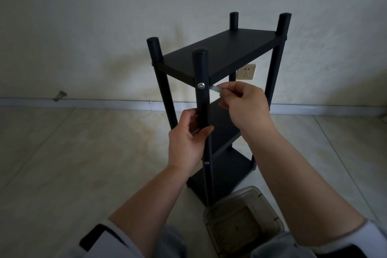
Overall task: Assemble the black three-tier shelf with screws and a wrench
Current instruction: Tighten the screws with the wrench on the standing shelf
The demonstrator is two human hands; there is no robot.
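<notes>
The black three-tier shelf (pixel 219 52) stands upright on the floor in front of me, its four round posts rising above the top board. My left hand (pixel 186 142) grips the near front post (pixel 202 98) below the top board. A silver screw (pixel 201 85) sits in that post at top-board height, and a second screw (pixel 207 163) shows lower down. My right hand (pixel 243 102) pinches a small flat silver wrench (pixel 216 88), whose tip points at the upper screw just to its right.
A clear plastic container (pixel 243 222) stands on the tiled floor by my knees, close to the shelf's near foot. A wall socket (pixel 246 73) shows behind the shelf. A small metal object (pixel 59 96) lies by the skirting at the left.
</notes>
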